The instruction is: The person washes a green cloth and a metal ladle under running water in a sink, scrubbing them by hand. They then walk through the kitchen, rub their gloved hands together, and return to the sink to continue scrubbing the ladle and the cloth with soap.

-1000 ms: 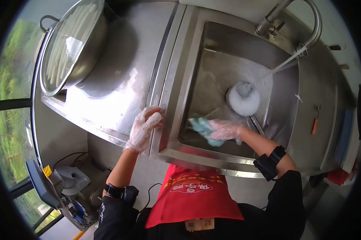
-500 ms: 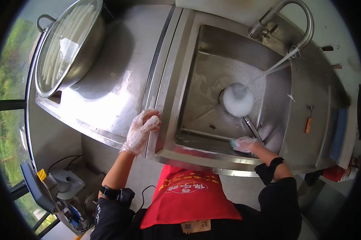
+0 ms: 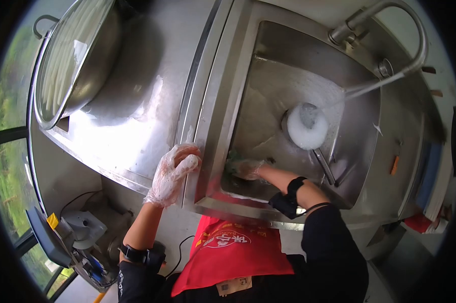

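Observation:
My left hand (image 3: pixel 175 169), in a clear plastic glove with suds on it, rests at the seam between the counter and the sink rim. Its fingers are loosely bent, with a gap to the thumb and nothing between them. Down inside the steel sink (image 3: pixel 268 96), my gloved right hand (image 3: pixel 245 169) is closed on a green scrubbing pad (image 3: pixel 233 155), partly hidden, against the near left corner. A round long-handled pot (image 3: pixel 309 129) full of white foam stands in the sink, its handle (image 3: pixel 324 166) pointing toward me. Water runs from the tap (image 3: pixel 415 65) toward it.
On the left counter a large steel bowl (image 3: pixel 94 76) carries a clear cover over long white pieces. An orange-handled tool (image 3: pixel 395 165) lies on the ledge right of the sink. Below left stands a grey device (image 3: pixel 48 237). Part of another person (image 3: pixel 425 222) shows at the far right.
My right hand has swept left with the green pad, from the sink's near right side to its near left corner. My left hand stays at the rim. The view has shifted slightly.

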The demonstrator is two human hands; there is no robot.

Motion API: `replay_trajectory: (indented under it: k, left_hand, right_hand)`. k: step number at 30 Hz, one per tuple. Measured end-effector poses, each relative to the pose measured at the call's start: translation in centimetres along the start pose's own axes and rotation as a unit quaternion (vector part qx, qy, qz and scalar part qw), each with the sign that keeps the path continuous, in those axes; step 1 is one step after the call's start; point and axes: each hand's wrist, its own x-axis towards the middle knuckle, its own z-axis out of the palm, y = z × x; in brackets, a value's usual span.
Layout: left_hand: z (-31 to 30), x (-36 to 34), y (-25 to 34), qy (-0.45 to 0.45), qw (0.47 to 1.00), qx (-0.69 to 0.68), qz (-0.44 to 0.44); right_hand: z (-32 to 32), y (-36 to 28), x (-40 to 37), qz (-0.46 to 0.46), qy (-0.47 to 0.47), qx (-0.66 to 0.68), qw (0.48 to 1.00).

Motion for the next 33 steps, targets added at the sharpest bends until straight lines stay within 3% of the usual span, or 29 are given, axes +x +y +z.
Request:
replay_trajectory:
  k: [3,5,10,13,15,16,18,19,21,24,25,29,31,32,33]
  left_hand:
    - [-0.5,0.2,-0.3,0.014,1.000,0.001,-0.011]
    - [-0.7,0.1,-0.4,0.016,1.000,0.010,-0.003]
    - [-0.1,0.5,0.7,-0.013,1.000,0.010,0.011]
    - [1.5,0.9,1.4,-0.041,0.999,0.028,0.019]
    - [3.1,1.0,1.6,-0.061,0.997,0.028,0.024]
    - [4.1,1.1,1.6,-0.074,0.997,0.021,0.028]
    - [6.3,1.2,1.6,-0.101,0.994,0.011,0.030]
    - [7.4,1.1,2.1,-0.116,0.992,0.041,0.022]
    - [9.9,1.3,1.4,-0.143,0.988,0.057,0.009]
    - [13.7,1.4,0.2,-0.187,0.979,0.085,0.009]
    - [14.5,1.8,-0.9,-0.195,0.977,0.083,0.035]
    - [16.6,1.3,0.2,-0.180,0.981,0.078,-0.005]
    - [17.4,1.4,0.3,-0.169,0.983,0.067,-0.015]
    - [17.7,1.4,0.2,-0.166,0.984,0.069,-0.016]
    - [18.0,1.5,0.0,-0.162,0.984,0.072,-0.017]
  right_hand:
    - [2.1,6.3,0.6,0.091,-0.119,-0.117,0.982]
    - [1.6,8.1,-1.2,0.162,-0.137,-0.089,0.973]
    - [-3.0,7.2,-10.1,0.216,-0.161,-0.015,0.963]
    - [-2.5,8.5,-19.0,0.194,-0.123,0.084,0.970]
    - [-0.8,12.3,-26.7,0.170,-0.167,0.046,0.970]
    - [2.0,16.0,-29.7,0.156,-0.207,-0.044,0.965]
    - [2.5,14.3,-30.7,0.230,-0.185,-0.117,0.948]
    - [1.2,9.8,-28.4,0.319,-0.122,-0.099,0.935]
    - [2.8,9.8,-23.3,0.293,-0.110,-0.024,0.949]
    - [-1.2,3.2,-17.5,0.193,-0.088,-0.051,0.976]
    - [-3.2,1.6,-17.9,0.165,-0.078,-0.055,0.982]
    - [-12.4,-1.8,-25.8,0.119,-0.013,-0.074,0.990]
    - [-17.3,-0.1,-30.9,0.203,0.028,-0.173,0.963]
    - [-19.0,3.4,-32.6,0.245,-0.002,-0.373,0.895]
    - [-22.5,3.5,-34.5,0.316,0.126,-0.281,0.897]
